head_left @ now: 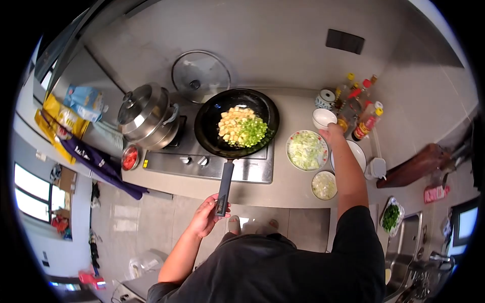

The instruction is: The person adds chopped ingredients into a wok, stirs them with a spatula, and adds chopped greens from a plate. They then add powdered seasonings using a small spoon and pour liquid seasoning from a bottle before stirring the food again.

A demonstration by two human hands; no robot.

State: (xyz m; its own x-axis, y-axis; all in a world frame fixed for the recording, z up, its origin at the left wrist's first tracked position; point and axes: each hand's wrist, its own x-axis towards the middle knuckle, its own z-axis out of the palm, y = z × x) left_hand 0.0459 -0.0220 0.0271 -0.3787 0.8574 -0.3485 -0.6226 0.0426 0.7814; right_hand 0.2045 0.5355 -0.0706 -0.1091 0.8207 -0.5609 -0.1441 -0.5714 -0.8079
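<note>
The left hand (206,216) holds the handle (226,184) of a black pan (209,123) on the stove (189,169); pale yellow cubes (231,124) lie inside, chopped green pieces (254,132) against them (mostly on the right). The right hand (332,132) holds a small white bowl (320,121) at its edge, near several bottles (367,121). A lidded steel pot (146,118) stands left of the pan.

Purple cloth (98,160) beside yellow bag (65,119)

There is room to reach between the pan (208,126) and lidded jar (326,100), but bottles (367,124) crowd the right rear.
</note>
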